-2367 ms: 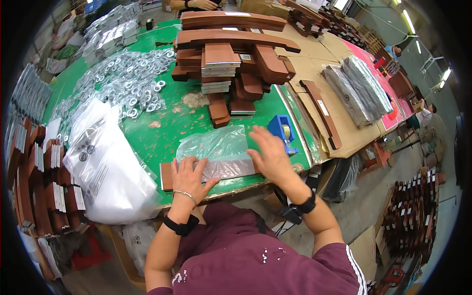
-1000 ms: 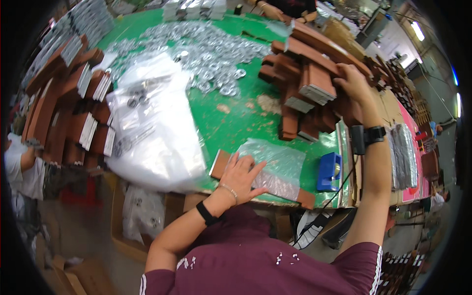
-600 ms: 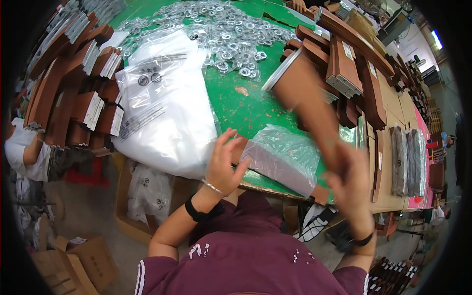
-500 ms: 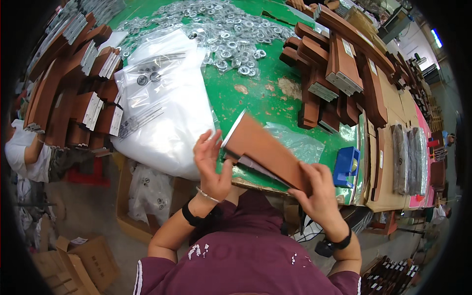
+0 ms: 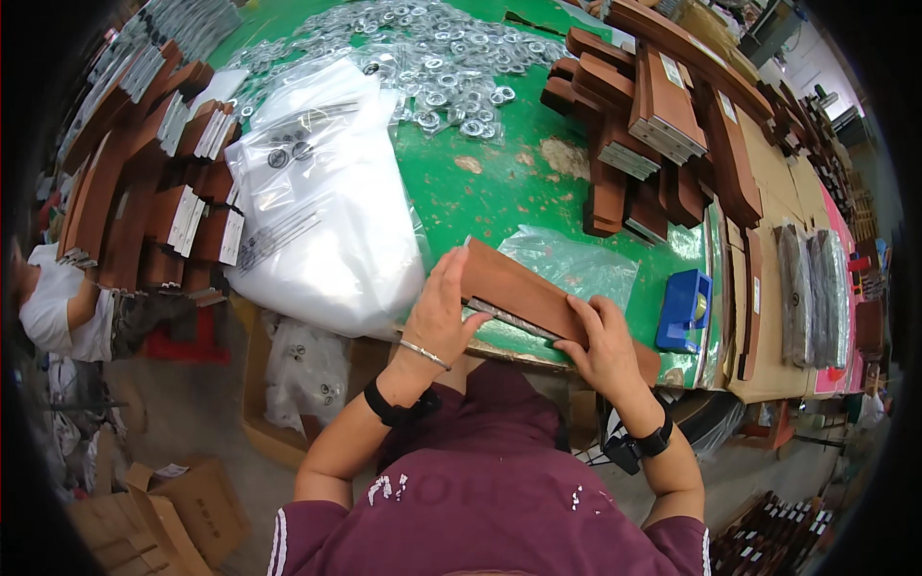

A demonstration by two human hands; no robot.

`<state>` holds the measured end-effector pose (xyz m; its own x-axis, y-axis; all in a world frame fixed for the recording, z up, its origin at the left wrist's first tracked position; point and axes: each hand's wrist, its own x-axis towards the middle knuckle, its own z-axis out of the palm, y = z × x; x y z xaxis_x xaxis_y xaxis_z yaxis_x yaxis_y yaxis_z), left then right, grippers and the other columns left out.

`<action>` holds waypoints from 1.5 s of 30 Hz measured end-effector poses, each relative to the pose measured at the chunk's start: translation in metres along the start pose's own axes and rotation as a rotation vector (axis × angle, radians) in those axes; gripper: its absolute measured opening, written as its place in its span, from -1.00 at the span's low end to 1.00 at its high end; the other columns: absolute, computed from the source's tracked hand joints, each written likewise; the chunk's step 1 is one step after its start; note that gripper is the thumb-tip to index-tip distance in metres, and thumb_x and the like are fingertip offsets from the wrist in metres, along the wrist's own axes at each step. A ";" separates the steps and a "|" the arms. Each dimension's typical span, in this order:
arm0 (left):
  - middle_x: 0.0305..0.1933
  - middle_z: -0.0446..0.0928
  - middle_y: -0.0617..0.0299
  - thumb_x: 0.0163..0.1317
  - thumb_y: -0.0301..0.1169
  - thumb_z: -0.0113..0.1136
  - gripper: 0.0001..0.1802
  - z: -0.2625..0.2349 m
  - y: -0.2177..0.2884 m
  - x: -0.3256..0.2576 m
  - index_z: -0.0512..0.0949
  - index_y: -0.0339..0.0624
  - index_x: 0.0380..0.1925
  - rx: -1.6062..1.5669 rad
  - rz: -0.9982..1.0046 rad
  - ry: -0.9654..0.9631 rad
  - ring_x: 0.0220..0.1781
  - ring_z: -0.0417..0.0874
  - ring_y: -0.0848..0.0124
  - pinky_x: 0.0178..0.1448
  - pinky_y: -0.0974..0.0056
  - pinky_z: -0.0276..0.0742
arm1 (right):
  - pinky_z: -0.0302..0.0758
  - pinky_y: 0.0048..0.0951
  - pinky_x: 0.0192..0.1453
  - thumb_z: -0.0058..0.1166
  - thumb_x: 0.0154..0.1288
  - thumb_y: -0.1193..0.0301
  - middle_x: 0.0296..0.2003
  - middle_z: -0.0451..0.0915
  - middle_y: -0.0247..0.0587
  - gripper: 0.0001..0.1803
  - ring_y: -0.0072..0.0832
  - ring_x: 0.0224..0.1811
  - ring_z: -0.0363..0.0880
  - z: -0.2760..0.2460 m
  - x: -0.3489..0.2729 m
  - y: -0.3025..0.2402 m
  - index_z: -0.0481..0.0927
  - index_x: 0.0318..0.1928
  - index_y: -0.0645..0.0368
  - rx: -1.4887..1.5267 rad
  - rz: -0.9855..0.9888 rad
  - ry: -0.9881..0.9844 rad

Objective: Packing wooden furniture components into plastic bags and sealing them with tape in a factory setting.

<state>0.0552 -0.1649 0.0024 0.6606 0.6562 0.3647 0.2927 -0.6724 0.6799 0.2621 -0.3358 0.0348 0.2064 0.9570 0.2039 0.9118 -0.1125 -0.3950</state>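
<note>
A long brown wood-coloured board [image 5: 523, 288] lies slanted at the near edge of the green table, its right end lower and nearer to me. A thin dark strip runs along its near side. My left hand [image 5: 438, 322] cups the board's left end, fingers along the end and thumb at the near side. Further right, my right hand [image 5: 603, 348] grips the board, fingers on its upper face and thumb at the near edge. Just behind the board lies a clear plastic bag [image 5: 576, 259], flat on the green tabletop [image 5: 451, 192].
A stack of white clear-faced plastic bags [image 5: 336, 230] lies to the left. Brown boards [image 5: 173, 221] are piled at far left, with another pile [image 5: 663, 115] at right. Many small bagged metal rings [image 5: 437, 77] cover the back. A blue tape dispenser [image 5: 684, 312] stands at right.
The board has turned flatter and moved lower right, toward the table edge. My left hand has gone from spread beside it to closed around its left end.
</note>
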 end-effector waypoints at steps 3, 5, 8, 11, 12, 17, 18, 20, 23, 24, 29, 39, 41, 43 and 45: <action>0.26 0.34 -0.14 -0.16 -0.38 0.57 0.13 0.003 -0.007 0.001 0.09 -0.27 0.40 0.025 -0.003 0.038 0.25 0.42 -0.08 0.26 0.06 0.43 | 0.43 -0.14 0.13 0.43 -0.01 0.30 0.02 0.41 0.06 -0.22 0.00 0.04 0.43 -0.001 0.002 0.002 0.40 0.26 0.15 -0.015 0.002 -0.016; 0.18 0.41 -0.10 -0.18 -0.41 0.58 0.12 0.005 -0.009 0.000 0.12 -0.29 0.39 0.015 -0.009 0.084 0.19 0.47 -0.04 0.21 0.06 0.45 | 0.43 -0.14 0.13 0.44 -0.02 0.29 0.03 0.41 0.08 -0.21 0.00 0.05 0.44 0.000 0.002 0.003 0.40 0.25 0.16 -0.005 -0.012 -0.019; 0.11 0.42 -0.08 -0.22 -0.41 0.60 0.15 0.010 -0.012 -0.004 0.12 -0.28 0.40 -0.065 -0.052 0.134 0.12 0.48 0.00 0.18 0.09 0.47 | 0.41 -0.12 0.08 0.39 0.04 0.23 0.01 0.40 0.04 -0.24 -0.02 0.01 0.43 0.002 0.000 0.004 0.39 0.25 0.16 -0.006 -0.047 -0.020; 0.09 0.42 -0.06 -0.25 -0.43 0.61 0.14 0.011 -0.012 -0.005 0.16 -0.27 0.38 -0.029 -0.029 0.183 0.09 0.49 0.03 0.15 0.11 0.48 | 0.42 -0.13 0.06 0.39 0.03 0.24 0.01 0.40 0.03 -0.24 -0.03 0.00 0.44 0.005 -0.002 0.003 0.40 0.25 0.14 -0.020 -0.071 0.008; 0.09 0.41 -0.05 -0.25 -0.43 0.61 0.11 0.011 -0.011 -0.006 0.20 -0.27 0.37 -0.006 -0.014 0.184 0.08 0.50 0.03 0.14 0.11 0.49 | 0.42 -0.13 0.06 0.39 0.03 0.24 0.01 0.40 0.03 -0.24 -0.03 0.00 0.44 0.005 -0.003 0.003 0.40 0.25 0.14 -0.018 -0.070 0.005; 0.09 0.40 -0.05 -0.26 -0.45 0.60 0.03 0.010 -0.010 -0.006 0.29 -0.26 0.32 0.001 -0.006 0.189 0.06 0.50 0.02 0.11 0.12 0.51 | 0.41 -0.14 0.04 0.39 0.02 0.26 0.01 0.40 -0.02 -0.24 -0.07 -0.02 0.43 0.005 0.002 0.002 0.38 0.25 0.14 -0.069 -0.091 -0.007; 0.08 0.40 -0.05 -0.25 -0.45 0.60 0.02 0.009 -0.011 -0.004 0.30 -0.26 0.31 0.003 -0.001 0.178 0.06 0.51 0.02 0.10 0.13 0.51 | 0.41 -0.14 0.04 0.39 0.02 0.26 0.01 0.40 -0.02 -0.24 -0.07 -0.02 0.43 0.005 0.004 0.002 0.38 0.25 0.14 -0.070 -0.089 -0.006; 0.08 0.40 -0.05 -0.25 -0.46 0.59 0.01 0.008 -0.012 -0.003 0.30 -0.26 0.31 0.001 0.006 0.167 0.05 0.51 0.03 0.10 0.14 0.52 | 0.40 -0.15 0.05 0.38 0.03 0.25 0.01 0.39 -0.03 -0.24 -0.09 -0.01 0.42 0.004 0.006 0.002 0.37 0.26 0.14 -0.101 -0.096 -0.027; 0.08 0.40 -0.06 -0.20 -0.46 0.56 -0.03 0.006 -0.006 0.005 0.31 -0.26 0.30 0.005 0.006 0.125 0.14 0.47 -0.02 0.17 0.10 0.48 | 0.39 -0.15 0.04 0.36 0.05 0.24 -0.02 0.39 -0.05 -0.25 -0.10 -0.01 0.41 0.000 0.011 0.001 0.37 0.25 0.12 -0.154 -0.075 -0.044; 0.13 0.39 -0.08 -0.16 -0.44 0.54 -0.08 0.003 0.003 0.006 0.33 -0.25 0.29 0.098 0.016 0.119 0.22 0.42 -0.05 0.23 0.03 0.43 | 0.39 -0.15 0.04 0.36 0.05 0.24 -0.02 0.39 -0.05 -0.25 -0.10 -0.01 0.41 -0.003 0.011 0.000 0.37 0.25 0.12 -0.170 -0.071 -0.027; 0.27 0.34 -0.10 -0.02 -0.29 0.46 -0.21 0.005 0.042 0.012 0.39 -0.20 0.25 0.261 0.274 -0.012 0.43 0.24 -0.09 0.41 -0.17 0.21 | 0.42 -0.11 0.06 0.37 0.04 0.19 -0.03 0.39 -0.03 -0.25 -0.04 -0.03 0.44 -0.011 0.007 -0.001 0.36 0.24 0.11 -0.098 -0.050 -0.124; 0.31 0.37 -0.08 0.06 -0.25 0.41 -0.38 -0.035 0.028 -0.022 0.47 -0.13 0.14 0.072 0.362 0.047 0.40 0.36 -0.05 0.52 -0.07 0.08 | 0.45 -0.15 0.15 0.30 0.12 0.44 0.01 0.54 0.02 -0.52 -0.03 0.08 0.49 -0.151 0.128 -0.010 0.53 0.08 0.20 -0.362 -0.126 0.244; 0.19 0.48 0.01 0.09 -0.43 0.32 -0.58 -0.064 0.003 -0.056 0.51 -0.13 0.00 0.107 0.342 0.338 0.19 0.56 0.04 0.30 0.02 0.41 | 0.42 -0.30 0.24 0.19 0.19 0.60 0.07 0.51 -0.04 -0.51 -0.19 0.16 0.50 -0.159 0.117 0.011 0.51 0.17 0.21 -0.205 -0.071 0.255; 0.03 0.57 0.07 0.13 -0.51 0.24 -0.69 -0.097 -0.026 -0.101 0.54 -0.14 -0.07 0.141 0.087 0.542 0.02 0.63 0.10 0.07 0.11 0.57 | 0.42 -0.30 0.23 0.14 0.26 0.62 0.09 0.49 -0.07 -0.55 -0.24 0.15 0.50 -0.165 0.105 0.019 0.49 0.18 0.27 -0.221 -0.090 0.241; -0.12 0.60 0.08 0.16 -0.56 0.20 -0.76 -0.118 -0.062 -0.156 0.56 -0.20 -0.14 0.150 -0.339 0.624 -0.12 0.66 0.13 -0.06 0.19 0.60 | 0.43 -0.30 0.20 0.17 0.23 0.59 0.08 0.49 -0.03 -0.54 -0.19 0.13 0.51 -0.130 0.117 -0.010 0.50 0.17 0.26 -0.187 -0.134 0.096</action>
<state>-0.1477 -0.1857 -0.0215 0.0117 0.8800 0.4749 0.5327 -0.4074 0.7418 0.3237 -0.2577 0.1792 0.1038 0.9379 0.3309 0.9812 -0.0422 -0.1881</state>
